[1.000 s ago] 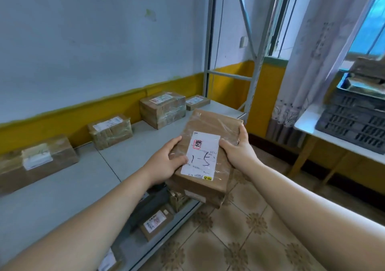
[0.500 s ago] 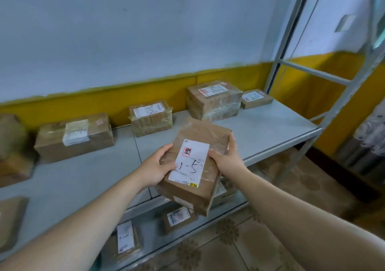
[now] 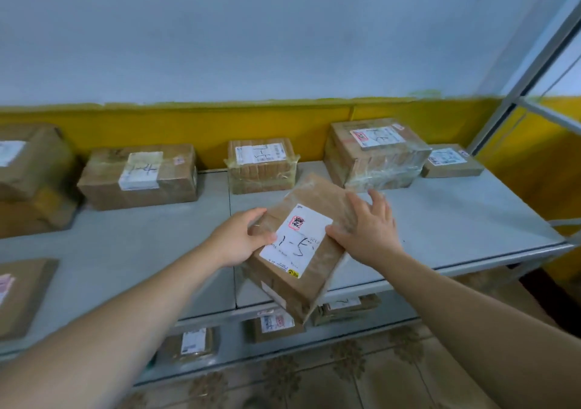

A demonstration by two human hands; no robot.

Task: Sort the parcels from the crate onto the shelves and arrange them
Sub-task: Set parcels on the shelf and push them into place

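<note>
Over shelf (image 3: 440,220), maybe touching: parcel (image 3: 301,251) between fingers (image 3: 262,238)

In mid-frame we find the parcel (image 3: 298,251) over the front of the upper shelf (image 3: 456,220), left hand (image 3: 239,240) at its left, right hand (image 3: 367,232) atop its right, a row of boxes (image 3: 261,165) behind, further boxes (image 3: 276,325) on the lower shelf (image 3: 232,345)

The brown rectangular cardboard parcel (image 3: 314,195) in front is matt, partly covered by clear glossy tape, and carries a smooth white paper label (image 3: 295,242). The flat grey metal shelf (image 3: 440,220) looks smooth and matt. The bigger brown cardboard box (image 3: 374,157) behind shines under clear plastic wrap.
</note>
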